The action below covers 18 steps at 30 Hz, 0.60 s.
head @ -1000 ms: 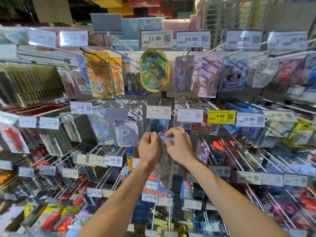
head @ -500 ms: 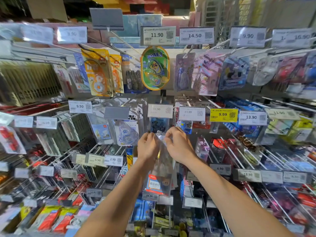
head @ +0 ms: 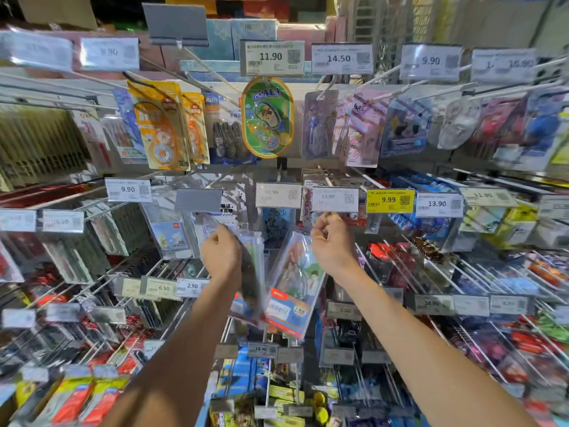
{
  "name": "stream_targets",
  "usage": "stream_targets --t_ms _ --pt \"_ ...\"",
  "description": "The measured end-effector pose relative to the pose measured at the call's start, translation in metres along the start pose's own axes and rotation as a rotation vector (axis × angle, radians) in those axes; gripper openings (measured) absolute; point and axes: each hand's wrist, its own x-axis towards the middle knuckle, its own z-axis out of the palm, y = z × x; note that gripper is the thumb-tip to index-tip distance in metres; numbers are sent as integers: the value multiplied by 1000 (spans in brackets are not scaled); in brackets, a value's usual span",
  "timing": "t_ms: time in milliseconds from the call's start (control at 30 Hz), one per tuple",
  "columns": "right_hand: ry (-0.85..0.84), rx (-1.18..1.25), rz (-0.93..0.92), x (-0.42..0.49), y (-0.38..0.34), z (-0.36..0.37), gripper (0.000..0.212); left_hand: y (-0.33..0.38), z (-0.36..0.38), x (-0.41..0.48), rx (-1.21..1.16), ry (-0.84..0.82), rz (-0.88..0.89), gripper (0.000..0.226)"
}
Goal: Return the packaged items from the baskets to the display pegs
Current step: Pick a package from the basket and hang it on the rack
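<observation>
Reaching up from the bottom edge, two bare forearms meet near the middle of the frame in front of a wall of wire display pegs (head: 431, 269) hung with packaged goods. The left hand (head: 220, 254) sits just left of centre, seen from the back, its fingers curled round the top of a narrow pack (head: 251, 282) that hangs down from it. The pack is smeared by motion, so its print cannot be read. Just to its right, meeting it at the lower edge, a clear blister pack (head: 295, 288) with a blue and orange card at its foot hangs tilted. The right hand (head: 331, 245) is just right of centre, directly under the white 13.90 price tag (head: 335, 198). Its fingers are curled in, with thumb and fingertips close together beside the clear pack's upper corner. Whether they pinch that pack, a peg or nothing cannot be told. A yellow 9.99 tag (head: 389, 200) hangs to the right, and a green oval pack (head: 267, 117) hangs at upper centre.
</observation>
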Motion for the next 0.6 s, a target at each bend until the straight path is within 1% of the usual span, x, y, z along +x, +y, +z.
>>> stream_targets --t_ms 33,67,100,133,200,233,267,333,400,433,500,533,600 --pt "30 -21 9 0 1 -5 16 -2 -2 4 8 -27 9 41" --pt "44 -36 9 1 3 -11 11 -3 -4 6 -5 -102 43 40" --pt "35 -36 -11 2 5 -16 9 -4 -7 4 5 -226 84 37" --pt "2 -40 -47 3 7 -19 10 -4 -7 -2 35 -400 112 30" --pt "-95 -96 -150 0 7 -18 18 -3 -1 -15 92 -758 167 17" --pt "-131 -131 -204 -2 5 -16 22 -2 5 -21 126 -885 219 17" --pt "-145 -151 -247 -3 3 -13 23 1 9 -29 143 -969 273 23" --pt "-136 -114 -303 -5 -2 -8 20 4 16 -36 88 -1025 300 24" --pt "-106 -73 -329 -5 -5 -7 15 4 18 -31 -6 -1008 274 17" --pt "-77 -89 -366 -6 -6 -7 12 3 16 -26 -20 -1005 280 14" --pt "30 -230 -517 -7 -8 -9 1 3 14 -19 -30 -977 322 13" --pt "78 -317 -584 -8 -12 -9 6 4 14 -16 -33 -935 339 13" --pt "98 -419 -661 -6 -19 -9 20 6 12 -10 -15 -829 378 20"
